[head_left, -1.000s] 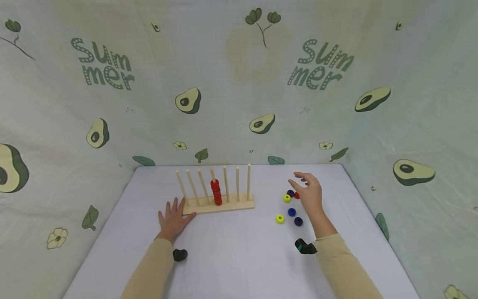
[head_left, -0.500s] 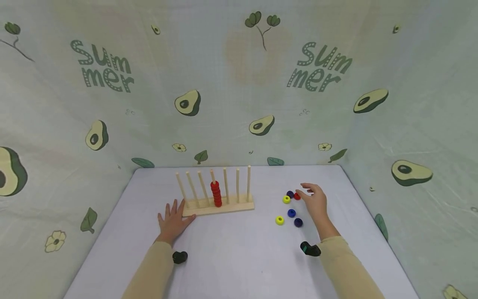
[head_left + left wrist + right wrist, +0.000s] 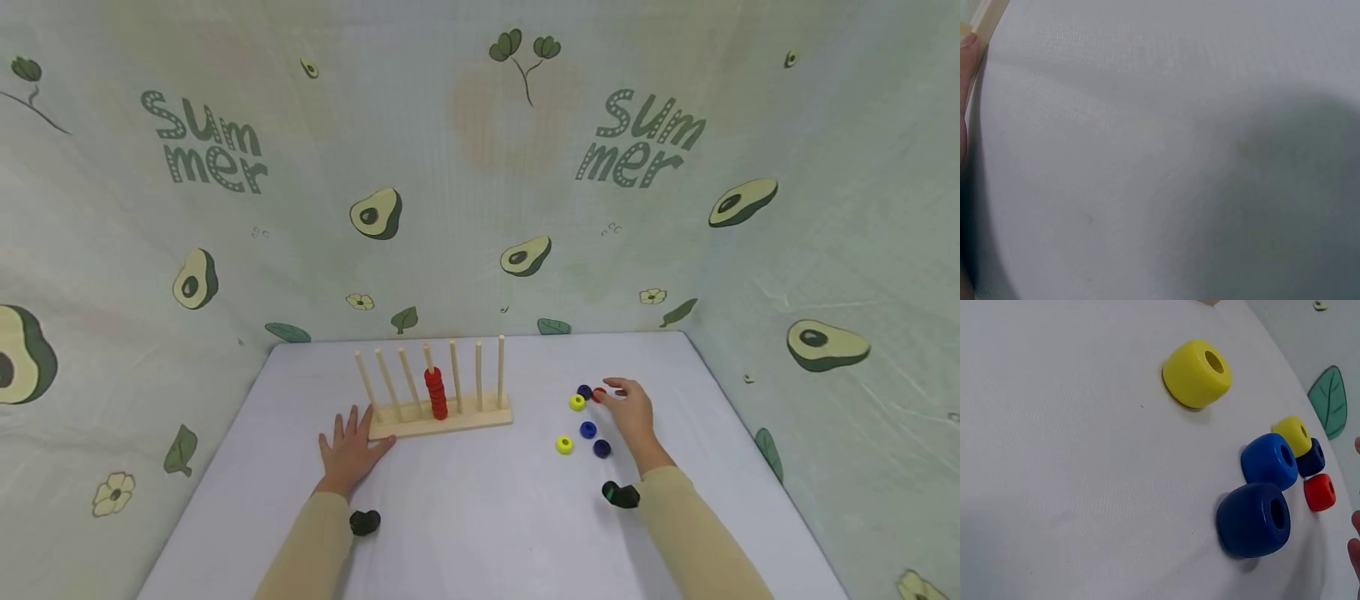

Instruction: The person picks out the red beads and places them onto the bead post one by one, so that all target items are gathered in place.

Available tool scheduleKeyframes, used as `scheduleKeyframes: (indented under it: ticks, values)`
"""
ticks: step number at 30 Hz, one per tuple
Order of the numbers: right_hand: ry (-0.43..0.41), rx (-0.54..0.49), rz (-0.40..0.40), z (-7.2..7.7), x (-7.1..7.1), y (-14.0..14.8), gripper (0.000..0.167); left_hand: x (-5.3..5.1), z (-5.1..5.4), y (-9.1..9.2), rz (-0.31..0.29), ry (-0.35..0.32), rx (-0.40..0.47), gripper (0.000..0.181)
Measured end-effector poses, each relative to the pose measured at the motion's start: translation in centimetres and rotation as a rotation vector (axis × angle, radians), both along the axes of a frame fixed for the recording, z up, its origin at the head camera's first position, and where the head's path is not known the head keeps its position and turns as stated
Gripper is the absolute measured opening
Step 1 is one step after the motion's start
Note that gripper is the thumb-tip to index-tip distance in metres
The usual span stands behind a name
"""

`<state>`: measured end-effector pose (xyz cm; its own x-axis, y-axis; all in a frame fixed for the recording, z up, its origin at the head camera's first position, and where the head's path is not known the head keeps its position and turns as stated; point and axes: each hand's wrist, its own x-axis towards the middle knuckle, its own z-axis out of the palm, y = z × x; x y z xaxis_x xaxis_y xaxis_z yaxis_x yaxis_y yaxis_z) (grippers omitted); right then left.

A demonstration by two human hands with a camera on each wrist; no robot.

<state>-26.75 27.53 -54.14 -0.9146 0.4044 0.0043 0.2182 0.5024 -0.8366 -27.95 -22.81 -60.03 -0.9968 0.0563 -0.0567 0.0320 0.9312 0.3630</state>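
A wooden peg rack (image 3: 480, 416) stands on the table, with several upright pegs. One peg carries a stack of red beads (image 3: 437, 393). My left hand (image 3: 348, 457) rests with fingers spread at the rack's left end; only a sliver of its fingers (image 3: 966, 69) shows in the left wrist view. Beside a loose red bead (image 3: 1320, 492) hovers my right hand (image 3: 632, 419), thumb and forefinger apart on either side of it. In the right wrist view its fingertips (image 3: 1356, 553) show at the edge, apart from the bead. That bead is partly hidden by the thumb in the head view.
Near the right hand lie two yellow beads (image 3: 1196, 374), a blue bead (image 3: 1269, 461) and two dark blue beads (image 3: 1252, 520). A printed cloth (image 3: 450, 167) rises behind the white table (image 3: 480, 517) and along its sides.
The right hand has moved down and slightly right to the red bead, its thumb and forefinger drawing nearer it. The left hand stays at the rack. The head view has tilted slightly.
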Motion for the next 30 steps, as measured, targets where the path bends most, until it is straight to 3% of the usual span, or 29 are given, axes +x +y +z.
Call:
scheduleKeyframes:
  ticks: [11, 21, 30]
  values:
    - [-0.087, -0.041, -0.012, -1.5, -0.9, 0.5, 0.042, -0.1, -0.3, 0.2, 0.012, -0.005, -0.023, 0.099]
    - [-0.115, -0.032, -0.009, -1.8, -0.9, 0.5, 0.044, 0.0, -0.8, 0.3, 0.016, 0.025, -0.015, 0.102]
    - [-0.164, -0.029, -0.017, -2.7, -1.8, 0.6, 0.047, 0.1, -0.3, 0.4, 0.03, 0.008, -0.024, 0.099]
